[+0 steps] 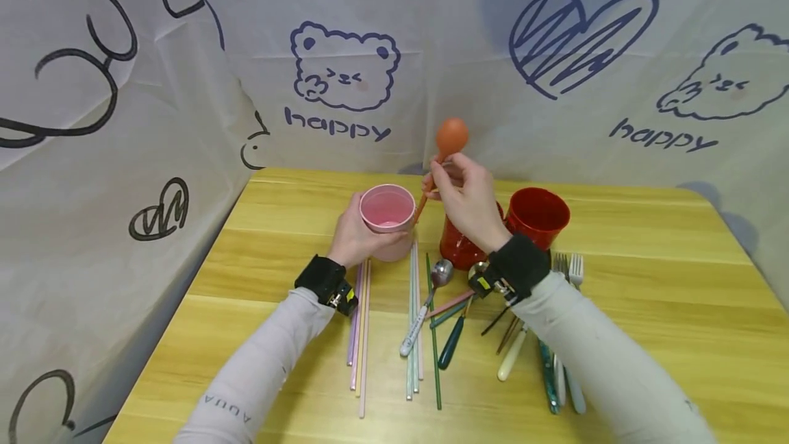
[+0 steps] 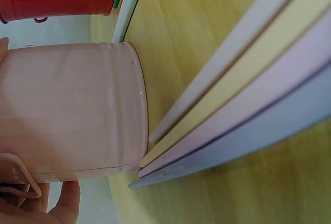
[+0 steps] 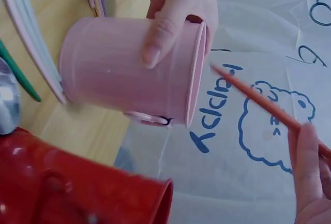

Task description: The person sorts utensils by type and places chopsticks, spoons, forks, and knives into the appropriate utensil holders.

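Note:
My left hand (image 1: 356, 235) grips a pink cup (image 1: 394, 251) at the table's far side, its thumb along the front near the rim. In the left wrist view, the pink cup's base (image 2: 135, 105) stands by the ends of several chopsticks. My right hand (image 1: 465, 201) pinches an orange spoon (image 1: 453, 134) by its thin handle, with the round bowl up. The right wrist view shows the spoon's handle tip (image 3: 220, 70) close to the pink cup's mouth, apparently outside it. Two red cups (image 1: 539, 214) stand right of the pink one, one partly behind my right hand.
Pastel chopsticks (image 1: 364, 355) lie near my left wrist, with pale and green ones (image 1: 435, 355) farther right. A metal spoon (image 1: 425, 314) lies across some of these. Several forks (image 1: 576, 267) and other cutlery handles lie under my right forearm. A white cloth (image 1: 456, 33) hangs behind the table.

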`<state>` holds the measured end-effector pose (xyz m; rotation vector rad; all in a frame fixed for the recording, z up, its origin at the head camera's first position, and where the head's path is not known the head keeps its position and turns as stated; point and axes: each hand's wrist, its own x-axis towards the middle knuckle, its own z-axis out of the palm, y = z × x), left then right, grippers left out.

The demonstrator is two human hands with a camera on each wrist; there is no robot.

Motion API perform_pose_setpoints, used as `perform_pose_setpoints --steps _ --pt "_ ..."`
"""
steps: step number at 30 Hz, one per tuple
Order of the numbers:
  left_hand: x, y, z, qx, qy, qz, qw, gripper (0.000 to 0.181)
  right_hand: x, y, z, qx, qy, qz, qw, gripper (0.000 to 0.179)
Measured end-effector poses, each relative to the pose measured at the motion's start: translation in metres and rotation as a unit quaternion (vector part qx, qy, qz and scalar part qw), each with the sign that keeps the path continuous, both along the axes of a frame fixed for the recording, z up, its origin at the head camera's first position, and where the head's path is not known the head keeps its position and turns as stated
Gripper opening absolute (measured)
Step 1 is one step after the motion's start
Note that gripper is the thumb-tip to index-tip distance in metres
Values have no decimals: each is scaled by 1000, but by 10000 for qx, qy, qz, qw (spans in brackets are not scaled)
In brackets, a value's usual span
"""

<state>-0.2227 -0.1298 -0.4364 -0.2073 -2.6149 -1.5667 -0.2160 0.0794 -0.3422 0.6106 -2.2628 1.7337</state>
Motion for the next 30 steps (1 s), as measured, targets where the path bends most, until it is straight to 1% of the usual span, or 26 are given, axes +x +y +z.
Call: perform_pose_setpoints --steps 2,4,6,8,11,13,15,17,19,22,25,28,30 --pt "0 0 0 0 -30 0 10000 92 -5 -9 1 17 186 -127 9997 18" --pt "1 -1 0 4 -71 3 10000 92 -9 -17 0 186 247 -204 9993 18" --pt "1 -1 -1 -13 -106 -3 9999 92 -11 -24 -2 403 176 -188 9989 19" --pt "2 -1 -1 -33 -109 -1 9999 92 -12 -29 -5 756 92 -184 9969 20" --pt "1 -1 -2 -74 -90 -18 9999 93 -13 -34 -9 1346 -68 -167 9907 24" --pt "1 0 -2 -51 -79 -45 9999 94 -13 -34 -13 1713 -167 -228 9848 28" --pt "0 0 -1 -51 -96 -70 9999 94 -12 -32 -16 1859 -291 -265 9818 31" --pt "0 1 -1 -46 -100 -73 9999 93 -9 -28 -20 1871 -380 -321 9811 34" --pt "0 1 -1 -30 -58 -82 9999 94 -6 -22 -25 1806 -359 -358 9823 32" --pt "0 0 -1 -44 -21 -57 10000 93 2 -11 -33 1735 -321 -318 9838 27" --pt "0 0 -1 -89 -28 -52 9999 93 12 3 -40 1692 -337 -145 9849 23" --pt "0 0 0 -173 -66 -47 9998 93 23 17 -45 1829 -269 69 9827 18" --pt "0 0 0 -199 -59 -57 9998 94 30 25 -48 2000 -172 177 9795 15"
